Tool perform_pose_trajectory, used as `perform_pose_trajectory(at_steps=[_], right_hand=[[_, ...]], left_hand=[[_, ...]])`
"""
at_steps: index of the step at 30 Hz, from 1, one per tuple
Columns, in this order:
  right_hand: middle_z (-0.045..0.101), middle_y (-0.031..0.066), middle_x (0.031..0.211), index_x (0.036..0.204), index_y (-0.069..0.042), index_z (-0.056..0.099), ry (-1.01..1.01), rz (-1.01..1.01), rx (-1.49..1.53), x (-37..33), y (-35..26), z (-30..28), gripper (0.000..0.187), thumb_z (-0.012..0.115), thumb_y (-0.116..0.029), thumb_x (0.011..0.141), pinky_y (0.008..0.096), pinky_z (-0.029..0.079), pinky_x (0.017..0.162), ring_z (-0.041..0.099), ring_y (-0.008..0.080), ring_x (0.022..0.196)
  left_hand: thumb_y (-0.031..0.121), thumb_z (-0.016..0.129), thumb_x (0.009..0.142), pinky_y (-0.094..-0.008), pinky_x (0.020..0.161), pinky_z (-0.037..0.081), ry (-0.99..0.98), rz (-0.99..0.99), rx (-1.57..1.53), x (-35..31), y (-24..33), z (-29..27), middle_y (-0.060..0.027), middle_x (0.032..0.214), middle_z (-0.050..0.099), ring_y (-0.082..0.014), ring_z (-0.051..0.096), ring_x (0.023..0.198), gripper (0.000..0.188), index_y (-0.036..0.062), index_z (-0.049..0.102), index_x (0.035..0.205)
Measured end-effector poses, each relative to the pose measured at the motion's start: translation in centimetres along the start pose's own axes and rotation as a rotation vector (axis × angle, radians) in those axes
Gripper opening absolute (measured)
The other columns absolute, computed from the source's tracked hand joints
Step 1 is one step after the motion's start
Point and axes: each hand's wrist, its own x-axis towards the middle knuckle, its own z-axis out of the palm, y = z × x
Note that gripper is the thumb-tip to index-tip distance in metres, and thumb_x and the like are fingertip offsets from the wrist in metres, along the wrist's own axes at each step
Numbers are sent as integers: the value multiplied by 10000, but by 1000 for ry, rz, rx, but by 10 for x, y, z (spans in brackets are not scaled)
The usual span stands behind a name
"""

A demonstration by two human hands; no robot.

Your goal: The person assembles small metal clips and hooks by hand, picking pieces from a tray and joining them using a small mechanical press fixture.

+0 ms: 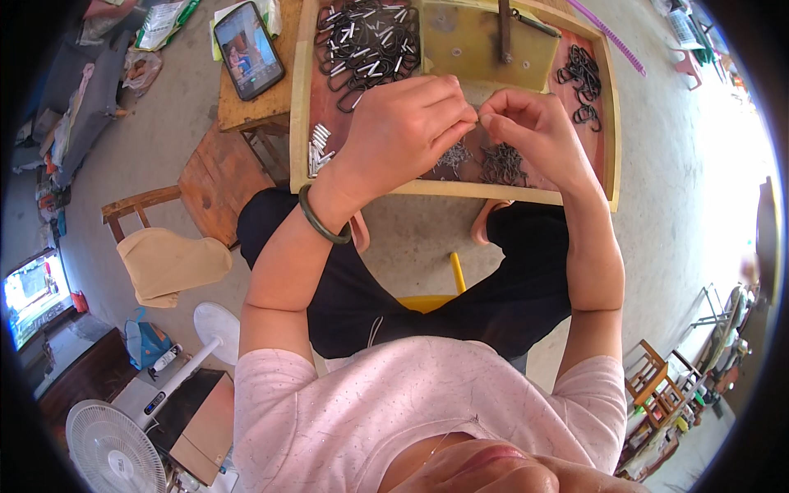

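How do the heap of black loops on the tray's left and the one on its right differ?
The left heap is much bigger than the right heap. Many silvery pieces show among the left heap's loops; the right heap looks plain black. Both are jumbled piles of thin, dark loops lying in the same wooden tray.

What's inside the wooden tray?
The tray holds black loops with silver pieces, loose silver pieces, a yellowish board, more black loops, a silvery pile and a darker pile. Whatever lies beneath the left hand and right hand is covered.
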Motion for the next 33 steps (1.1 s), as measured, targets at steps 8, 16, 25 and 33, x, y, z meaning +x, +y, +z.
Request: perform_pose_trajectory(at_steps=[8,16,25,33], right_hand=[[699,15,834,970,54,705,97,-45,-57,-1,3,4,142,663,-81,958,261,525,717,642,77,769],[693,-8,847,963,19,724,26,9,119,-2,2,-3,142,697,-119,938,211,480,740,593,55,782],[704,3,838,998,46,709,104,-56,-48,1,9,4,155,675,-100,958,247,514,716,622,53,781],[714,28,833,999,45,707,46,0,54,0,6,-1,143,682,-85,944,247,523,708,640,63,756]], left_hand=[[-30,785,811,-284,613,523,-46,-169,-149,-3,0,3,-67,840,672,-199,656,694,136,20,706,910],[-51,763,846,-246,605,501,-13,-318,-391,-1,4,2,-35,891,685,-124,629,699,121,13,706,931],[-47,762,829,-278,576,504,-58,-201,-94,-3,1,6,-60,897,684,-173,653,695,136,11,708,940],[-47,773,822,-284,545,491,-41,-185,-115,-5,1,6,-63,830,665,-184,637,651,144,21,723,939]])
